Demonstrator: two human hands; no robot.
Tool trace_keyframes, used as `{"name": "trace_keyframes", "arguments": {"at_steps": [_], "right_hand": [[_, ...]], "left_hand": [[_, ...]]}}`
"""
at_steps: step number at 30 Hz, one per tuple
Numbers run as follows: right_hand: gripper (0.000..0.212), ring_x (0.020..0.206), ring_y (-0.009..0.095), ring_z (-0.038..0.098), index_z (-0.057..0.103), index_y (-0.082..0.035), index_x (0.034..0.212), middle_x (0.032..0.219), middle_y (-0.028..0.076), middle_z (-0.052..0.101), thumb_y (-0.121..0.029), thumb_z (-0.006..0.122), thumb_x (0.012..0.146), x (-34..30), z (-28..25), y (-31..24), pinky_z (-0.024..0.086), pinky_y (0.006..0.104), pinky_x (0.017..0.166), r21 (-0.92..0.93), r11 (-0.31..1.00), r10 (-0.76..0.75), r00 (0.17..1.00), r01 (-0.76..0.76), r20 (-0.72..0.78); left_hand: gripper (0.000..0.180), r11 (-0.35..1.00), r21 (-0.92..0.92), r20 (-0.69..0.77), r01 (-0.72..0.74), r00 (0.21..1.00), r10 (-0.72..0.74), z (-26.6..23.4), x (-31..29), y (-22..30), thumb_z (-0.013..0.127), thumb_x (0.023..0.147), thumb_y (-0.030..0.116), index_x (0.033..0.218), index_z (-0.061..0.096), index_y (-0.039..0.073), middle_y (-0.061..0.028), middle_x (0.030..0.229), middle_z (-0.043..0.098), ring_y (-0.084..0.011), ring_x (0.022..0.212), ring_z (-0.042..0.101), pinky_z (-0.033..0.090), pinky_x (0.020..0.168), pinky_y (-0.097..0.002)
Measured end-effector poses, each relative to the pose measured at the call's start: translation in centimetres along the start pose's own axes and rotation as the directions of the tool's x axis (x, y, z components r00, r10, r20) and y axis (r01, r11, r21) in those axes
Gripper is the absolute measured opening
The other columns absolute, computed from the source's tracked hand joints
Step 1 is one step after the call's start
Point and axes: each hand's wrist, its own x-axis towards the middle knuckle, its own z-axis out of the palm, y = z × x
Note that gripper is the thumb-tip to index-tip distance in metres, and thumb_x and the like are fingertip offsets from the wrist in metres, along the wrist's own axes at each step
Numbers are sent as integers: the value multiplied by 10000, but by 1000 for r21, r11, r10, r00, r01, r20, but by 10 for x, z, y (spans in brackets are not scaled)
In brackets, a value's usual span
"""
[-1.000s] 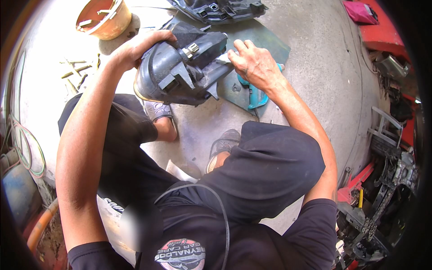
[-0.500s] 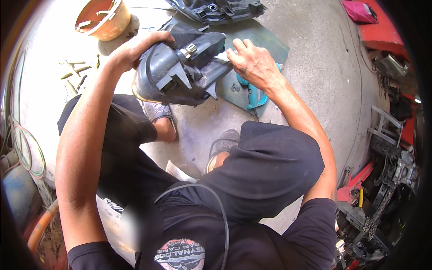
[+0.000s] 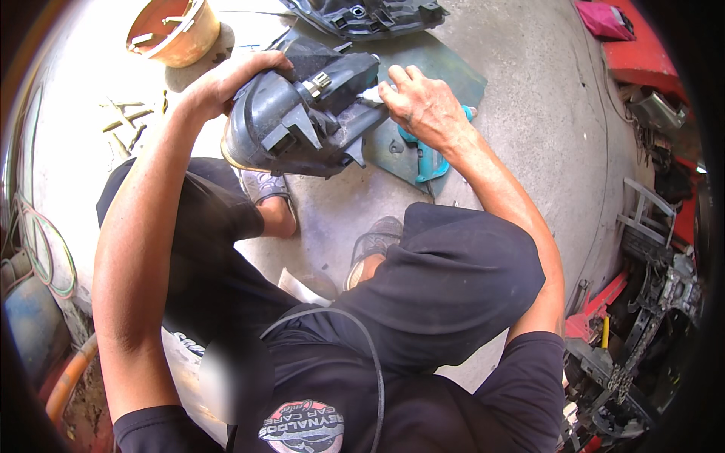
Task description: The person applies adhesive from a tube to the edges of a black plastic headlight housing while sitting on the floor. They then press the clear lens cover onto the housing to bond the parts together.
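My left hand (image 3: 238, 79) grips the upper left edge of a black car headlight housing (image 3: 298, 124), its thumb and fingers wrapped over the rim. The housing is tilted above the floor, its back with brackets and a pale connector (image 3: 319, 83) facing up. At its right side my right hand (image 3: 424, 106) is closed with fingers curled on a small white piece (image 3: 371, 94), which touches the housing; its kind cannot be made out. Below that hand, a teal pistol-shaped tool (image 3: 430, 160), partly hidden, lies on a dark green sheet (image 3: 461, 75).
Another black headlight housing (image 3: 362, 19) lies at the far side. An orange-brown bucket (image 3: 192, 41) holding several items stands far left, with hand tools (image 3: 124, 121) on the floor nearby. Metal parts (image 3: 642, 302) are piled at the right. A hose (image 3: 53, 264) hangs at the left.
My right hand has shifted very slightly at the housing's right side. The left hand and the headlight housing have stayed in place.
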Motion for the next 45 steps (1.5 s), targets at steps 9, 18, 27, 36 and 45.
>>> {"name": "trace_keyframes", "arguments": {"at_steps": [9, 18, 27, 36, 45], "right_hand": [[260, 937, 240, 643, 660, -55, 1071, 1009, 87, 562, -108, 714, 822, 0, 2, -2, 621, 350, 699, -11, 1000, -17, 1000, 17, 4], [249, 926, 245, 653, 669, -54, 1072, 1000, 89, 566, -100, 719, 833, -2, 2, 1, 620, 356, 682, 0, 1000, 21, 999, -22, -23], [247, 907, 246, 652, 667, -51, 1058, 987, 85, 561, -89, 729, 822, -5, 4, 6, 618, 361, 673, -4, 998, 62, 998, -62, -21], [218, 895, 245, 646, 666, -53, 1039, 966, 83, 555, -86, 720, 830, -8, 6, 8, 618, 363, 677, -3, 997, 78, 997, -78, -15], [104, 922, 256, 670, 657, -7, 905, 952, 113, 581, -70, 663, 823, -8, 2, 6, 654, 352, 681, -19, 998, 59, 998, -59, -11]], "left_hand": [[474, 997, -29, -39, 69, 997, -70, 4, -1, 4, 545, 1038, 426, 1253, 682, 27, -87, 1265, 668, -176, 1205, 597, 442, 1076, -340], [442, 998, 33, 17, -58, 998, 58, -6, 0, -6, 535, 1049, 385, 1272, 675, 29, -92, 1271, 671, -181, 1213, 600, 447, 1076, -345], [482, 1000, -8, -18, 20, 1000, -20, -1, -2, -1, 543, 1050, 431, 1281, 669, 28, -93, 1250, 682, -173, 1184, 612, 459, 1058, -333], [501, 1000, 6, -3, -7, 1000, 7, -1, -3, -3, 536, 1047, 451, 1278, 670, 26, -82, 1257, 678, -165, 1185, 607, 457, 1059, -335], [507, 997, -40, -12, 62, 998, -62, -1, 0, -2, 554, 1036, 464, 1279, 668, 34, -81, 1253, 678, -164, 1177, 613, 469, 1044, -337]]}}
